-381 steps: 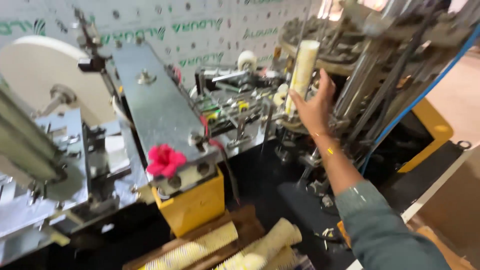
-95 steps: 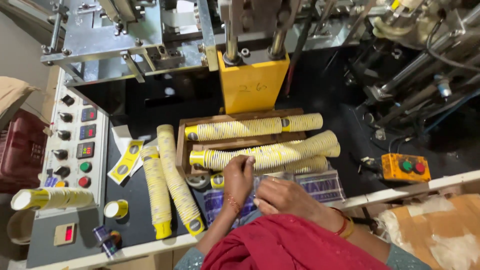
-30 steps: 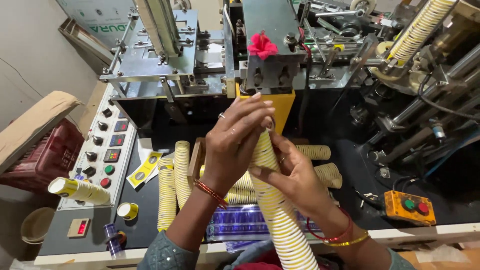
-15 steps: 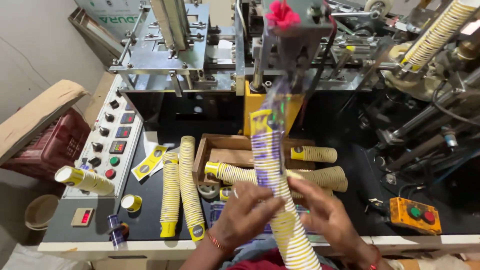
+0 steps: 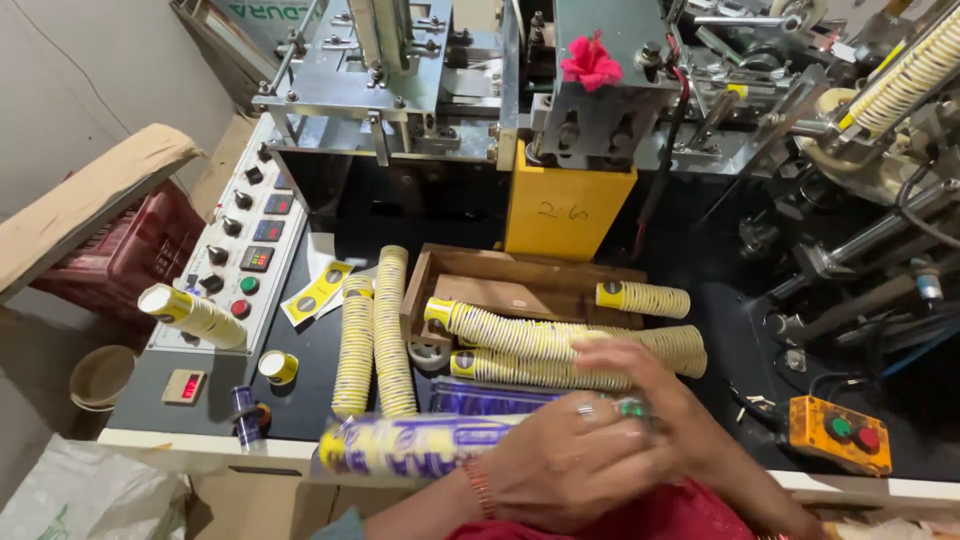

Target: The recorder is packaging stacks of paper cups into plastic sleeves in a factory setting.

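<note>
I hold a long sleeve of nested yellow paper cups [image 5: 420, 445] lying sideways at the desk's [image 5: 150, 400] near edge, wrapped in clear film. My left hand [image 5: 570, 470] is clamped over its right end, steadying it flat, I judge. My right hand [image 5: 665, 400] lies against the left one, fingers curled; motion blur hides whether it grips the sleeve, so I cannot tell. Just beyond, more cup stacks [image 5: 540, 335] lie in a wooden tray [image 5: 530, 275], and two stacks [image 5: 375, 335] lie beside it. A control panel [image 5: 245, 250] sits to the left. My red sleeve [image 5: 640, 515] is cut off below.
</note>
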